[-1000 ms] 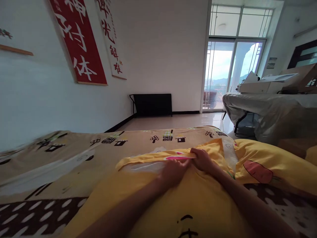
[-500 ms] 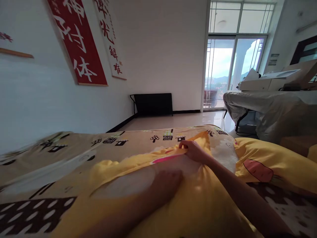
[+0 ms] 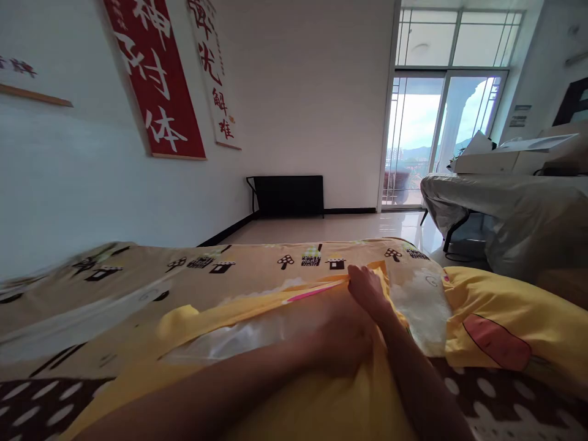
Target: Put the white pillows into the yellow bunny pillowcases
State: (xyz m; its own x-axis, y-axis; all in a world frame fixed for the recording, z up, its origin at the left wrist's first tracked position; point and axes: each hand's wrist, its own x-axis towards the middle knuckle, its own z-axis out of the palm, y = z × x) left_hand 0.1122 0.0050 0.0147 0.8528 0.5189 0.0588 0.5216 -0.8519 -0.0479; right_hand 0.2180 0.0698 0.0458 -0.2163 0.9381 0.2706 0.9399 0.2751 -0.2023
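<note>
A yellow pillowcase (image 3: 316, 401) lies across the bed in front of me, its opening spread wide. White shiny filling, apparently an inner pillow (image 3: 239, 337), shows in that opening. My right hand (image 3: 366, 293) is closed on the far edge of the pillowcase near its right corner, where a pink strip shows along the rim. My left hand (image 3: 346, 343) reaches into the opening, just below the right one. Its fingers are blurred and partly hidden, so I cannot tell whether they grip anything.
The bed has a beige patterned sheet (image 3: 257, 260). A second yellow pillow (image 3: 500, 318) with a red-orange print lies at the right. Beyond the bed are a black panel (image 3: 289, 196) by the wall, a plastic-covered table (image 3: 509, 196) and a glass door (image 3: 413, 135).
My left hand has moved right, deeper toward the pillowcase's right corner. My right hand still holds the edge, slightly farther right. More white filling shows, and the view has shifted a little.
</note>
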